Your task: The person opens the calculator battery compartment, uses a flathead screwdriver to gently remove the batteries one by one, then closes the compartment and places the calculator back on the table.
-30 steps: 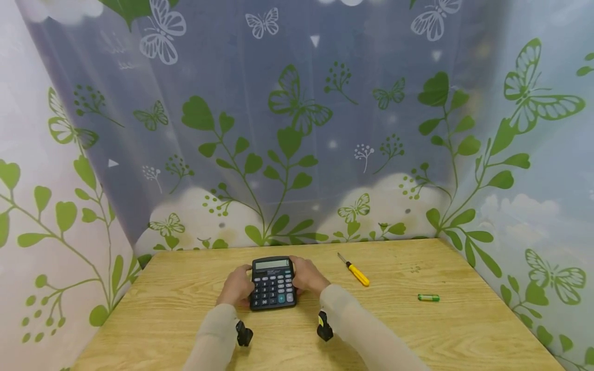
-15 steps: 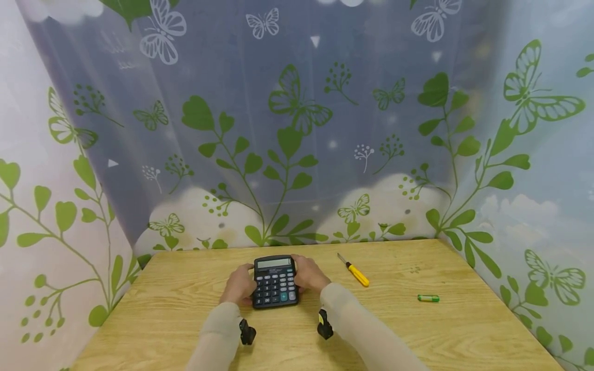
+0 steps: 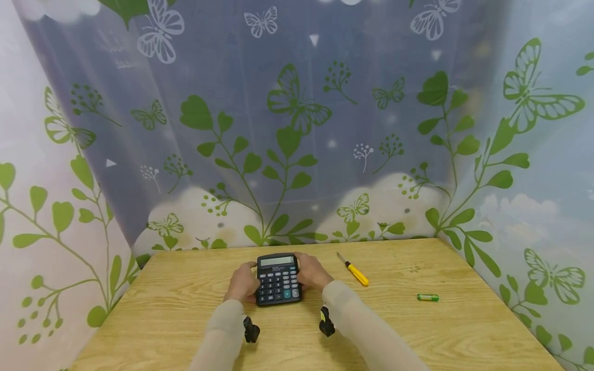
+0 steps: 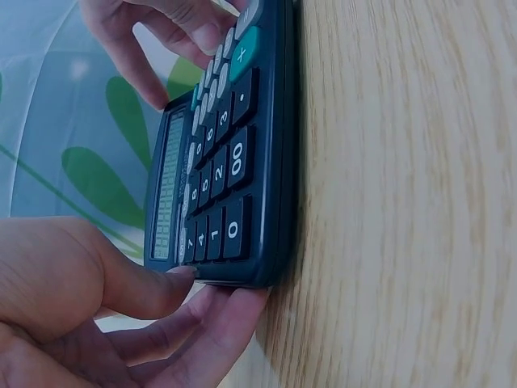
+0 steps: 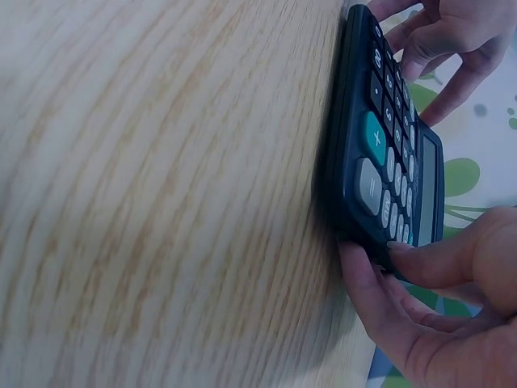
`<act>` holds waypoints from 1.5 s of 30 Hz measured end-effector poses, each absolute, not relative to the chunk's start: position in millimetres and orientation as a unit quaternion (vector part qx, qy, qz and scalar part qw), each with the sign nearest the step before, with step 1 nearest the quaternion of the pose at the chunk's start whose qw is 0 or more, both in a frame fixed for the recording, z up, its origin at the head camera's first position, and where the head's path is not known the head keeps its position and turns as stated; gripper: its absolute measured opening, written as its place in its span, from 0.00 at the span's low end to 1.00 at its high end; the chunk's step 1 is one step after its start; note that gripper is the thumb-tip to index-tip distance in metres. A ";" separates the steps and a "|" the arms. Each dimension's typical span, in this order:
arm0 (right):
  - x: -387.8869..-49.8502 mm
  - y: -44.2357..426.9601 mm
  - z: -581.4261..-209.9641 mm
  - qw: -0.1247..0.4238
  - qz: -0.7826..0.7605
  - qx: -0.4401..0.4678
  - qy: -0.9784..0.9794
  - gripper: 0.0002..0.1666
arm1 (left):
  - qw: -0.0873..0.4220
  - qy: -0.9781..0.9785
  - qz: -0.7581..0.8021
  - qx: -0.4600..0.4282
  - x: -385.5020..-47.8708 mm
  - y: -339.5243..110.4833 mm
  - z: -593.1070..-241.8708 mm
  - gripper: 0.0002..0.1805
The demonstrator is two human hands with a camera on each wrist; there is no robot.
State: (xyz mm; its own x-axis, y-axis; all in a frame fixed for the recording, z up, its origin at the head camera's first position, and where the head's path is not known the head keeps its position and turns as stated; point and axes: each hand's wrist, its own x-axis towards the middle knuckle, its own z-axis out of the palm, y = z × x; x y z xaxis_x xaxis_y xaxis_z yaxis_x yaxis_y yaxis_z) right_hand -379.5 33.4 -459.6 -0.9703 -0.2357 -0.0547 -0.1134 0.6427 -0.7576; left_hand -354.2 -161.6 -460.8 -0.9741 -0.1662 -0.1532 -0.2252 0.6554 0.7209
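Observation:
A black desk calculator (image 3: 279, 281) with grey, black and green keys faces up between the two hands, over the middle of the table. My left hand (image 3: 243, 282) grips its left edge, the thumb on the top face and the fingers beneath, as the left wrist view shows. Along the opposite edge my right hand (image 3: 313, 272) pinches it, thumb (image 5: 428, 263) above and fingers below. The display (image 4: 168, 186) points away at the far end. Whether the underside touches the table is hard to tell.
A screwdriver (image 3: 357, 274) with a yellow handle lies to the right of the right hand. Farther right is a small green battery (image 3: 427, 297). Patterned curtains (image 3: 297, 154) border the wooden table (image 3: 408, 330) at the back and sides.
The calculator has shifted slightly right and a little away from me, with both hands moving along and keeping hold. Screwdriver and battery lie where they were.

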 end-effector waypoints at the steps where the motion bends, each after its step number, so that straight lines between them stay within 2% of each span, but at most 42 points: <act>1: -379.8 33.6 -459.3 0.075 -0.411 -0.096 0.904 0.47 | 0.036 0.909 0.400 -0.108 -354.4 -161.2 -460.4 0.36; 45: -390.3 55.3 -457.7 0.065 -0.385 -0.070 0.918 0.47 | 0.014 0.911 0.401 -0.095 -365.0 -139.7 -466.2 0.35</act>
State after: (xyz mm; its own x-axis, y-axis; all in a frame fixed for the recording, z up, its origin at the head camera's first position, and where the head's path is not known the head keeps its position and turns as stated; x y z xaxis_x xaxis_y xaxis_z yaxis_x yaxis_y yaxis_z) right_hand -390.3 55.3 -457.7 -0.9819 -0.1778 -0.0651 -0.0783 0.6944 -0.7153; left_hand -365.0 -139.7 -466.2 -0.9814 -0.1619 -0.1027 -0.1852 0.6607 0.7275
